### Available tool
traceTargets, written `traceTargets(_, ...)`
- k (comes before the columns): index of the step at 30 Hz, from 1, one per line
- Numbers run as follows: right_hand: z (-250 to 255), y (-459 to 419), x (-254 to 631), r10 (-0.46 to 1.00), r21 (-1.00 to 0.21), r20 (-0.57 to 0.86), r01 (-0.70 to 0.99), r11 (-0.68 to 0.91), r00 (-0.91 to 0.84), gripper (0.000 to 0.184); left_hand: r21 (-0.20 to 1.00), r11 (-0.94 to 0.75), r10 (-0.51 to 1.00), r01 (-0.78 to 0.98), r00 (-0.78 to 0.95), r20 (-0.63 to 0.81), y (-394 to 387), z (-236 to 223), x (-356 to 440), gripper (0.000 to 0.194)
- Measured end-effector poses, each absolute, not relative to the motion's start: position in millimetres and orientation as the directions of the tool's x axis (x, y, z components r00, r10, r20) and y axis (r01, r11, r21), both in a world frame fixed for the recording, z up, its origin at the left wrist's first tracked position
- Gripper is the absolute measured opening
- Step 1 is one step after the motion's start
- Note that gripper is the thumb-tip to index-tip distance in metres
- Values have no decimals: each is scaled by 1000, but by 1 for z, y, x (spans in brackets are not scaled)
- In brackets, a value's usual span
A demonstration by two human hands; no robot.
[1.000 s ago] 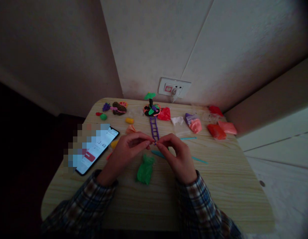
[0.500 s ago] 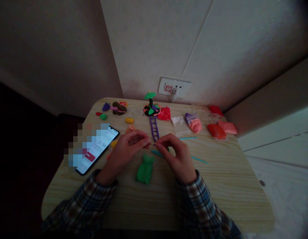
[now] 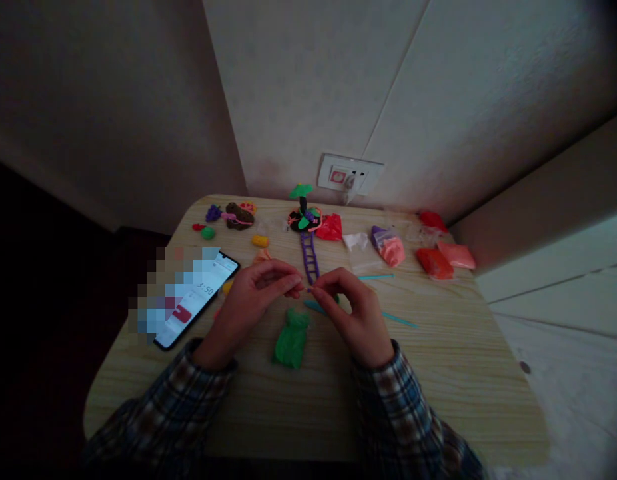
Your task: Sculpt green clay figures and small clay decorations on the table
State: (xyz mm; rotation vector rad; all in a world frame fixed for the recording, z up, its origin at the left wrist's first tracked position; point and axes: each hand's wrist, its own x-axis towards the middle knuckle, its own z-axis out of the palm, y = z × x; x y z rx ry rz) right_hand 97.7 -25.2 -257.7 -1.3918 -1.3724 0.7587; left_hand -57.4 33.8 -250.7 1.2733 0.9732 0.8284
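My left hand (image 3: 256, 297) and my right hand (image 3: 353, 310) meet fingertip to fingertip over the middle of the table. At the tips of my right thumb and forefinger is a tiny purple bit of clay (image 3: 309, 290). My left fingers are pinched together just beside it; whatever they hold is too small to make out. Just beyond the fingertips lies a purple clay ladder (image 3: 310, 257), leading up to a black clay base with a green-topped tree (image 3: 302, 212). A green packet (image 3: 291, 340) rests between my forearms. Blue tools (image 3: 401, 320) lie partly behind my right hand.
A phone (image 3: 203, 300) lies left of my left hand. Small clay models, among them a brown one (image 3: 238, 217) and purple grapes (image 3: 213, 213), stand at the back left. Orange (image 3: 434, 264) and pink packets (image 3: 391, 252) lie at the right. A wall socket (image 3: 349, 175) sits behind the table.
Both hands stay almost in place, with only a slight shift of the left fingertips. The things on the table have not moved.
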Motion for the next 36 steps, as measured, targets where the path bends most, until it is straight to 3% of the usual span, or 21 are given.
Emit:
traceTargets(14,-258,-25,97,966,-925,211,349,148,147,9,993,106,876,46,468,-115,34,-250,-56,18)
traceTargets(36,-259,-25,98,978,-964,137,246,96,155,11,996,64,909,67,408,-85,31,-249,-55,8)
